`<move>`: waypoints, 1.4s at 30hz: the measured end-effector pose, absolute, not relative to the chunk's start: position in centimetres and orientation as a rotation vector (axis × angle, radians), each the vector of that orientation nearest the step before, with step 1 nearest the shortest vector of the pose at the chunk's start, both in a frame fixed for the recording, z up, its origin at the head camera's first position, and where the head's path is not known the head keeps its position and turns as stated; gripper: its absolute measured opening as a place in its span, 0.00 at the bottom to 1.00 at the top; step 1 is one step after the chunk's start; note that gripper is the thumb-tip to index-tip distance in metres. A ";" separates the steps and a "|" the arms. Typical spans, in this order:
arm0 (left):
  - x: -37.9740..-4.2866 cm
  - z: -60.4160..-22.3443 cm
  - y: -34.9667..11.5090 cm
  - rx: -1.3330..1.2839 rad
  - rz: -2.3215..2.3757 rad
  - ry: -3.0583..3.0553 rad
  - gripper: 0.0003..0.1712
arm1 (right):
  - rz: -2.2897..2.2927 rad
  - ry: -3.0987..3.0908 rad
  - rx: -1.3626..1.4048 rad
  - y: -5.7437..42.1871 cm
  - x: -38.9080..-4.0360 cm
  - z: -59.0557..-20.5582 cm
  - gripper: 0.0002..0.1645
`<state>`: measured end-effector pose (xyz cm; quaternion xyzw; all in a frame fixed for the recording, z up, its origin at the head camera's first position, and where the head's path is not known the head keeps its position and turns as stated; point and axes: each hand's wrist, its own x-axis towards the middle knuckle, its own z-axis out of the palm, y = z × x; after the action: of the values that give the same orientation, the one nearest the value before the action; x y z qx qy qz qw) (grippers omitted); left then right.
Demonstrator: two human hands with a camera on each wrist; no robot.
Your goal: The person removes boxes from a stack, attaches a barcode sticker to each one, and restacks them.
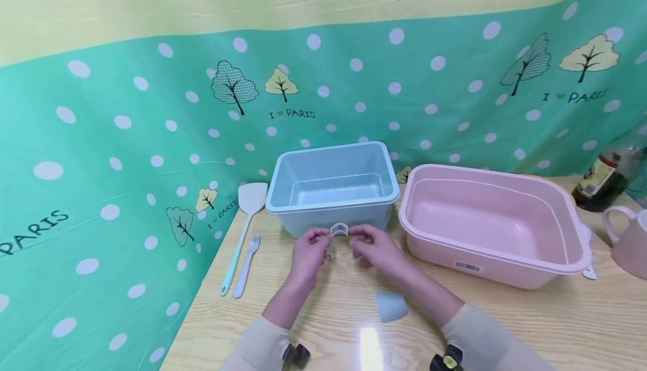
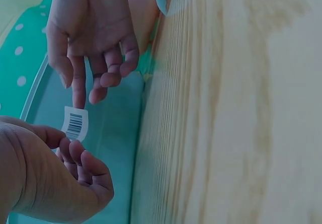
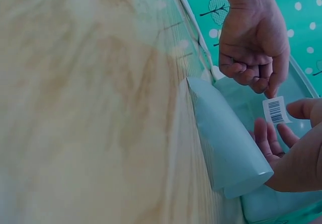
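Observation:
A small white barcode sticker (image 1: 339, 229), bowed into an arc, is between my two hands, just in front of the light blue basin (image 1: 333, 208). My left hand (image 1: 309, 250) pinches one end between thumb and index finger, its other fingers curled in. At the opposite end, the extended index finger of my right hand (image 1: 374, 247) touches the sticker. The right thumb stands apart from it in the left wrist view, and the remaining fingers are loosely bent. Closer to me, a curled light blue sheet (image 3: 226, 133) lies on the wooden table (image 1: 333, 315).
Left of the basin lie a white spatula (image 1: 251, 200) and a pale fork (image 1: 247, 264). A pink basin (image 1: 485, 247) with a barcode label stands to the right. Beyond it are a dark sauce bottle (image 1: 598, 183) and a pink mug (image 1: 632, 247). A green dotted cloth (image 1: 151, 107) hangs behind.

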<state>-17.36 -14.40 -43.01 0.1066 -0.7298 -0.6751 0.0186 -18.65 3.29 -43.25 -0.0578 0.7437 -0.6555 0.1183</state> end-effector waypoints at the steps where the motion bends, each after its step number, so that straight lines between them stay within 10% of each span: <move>1: -17.4 -43.0 -14.4 0.332 -2.095 -2.267 0.10 | -1.919 2.175 -0.165 3.2 -18.7 -43.3 0.20; 42: -17.6 -43.3 -14.6 0.389 -2.059 -2.276 0.21 | -1.888 2.175 -0.198 3.0 -19.3 -43.6 0.29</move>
<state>-17.64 -14.62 -43.32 0.1257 -0.7355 -0.6654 0.0238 -19.28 2.98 -43.65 -0.0679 0.7473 -0.6487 0.1271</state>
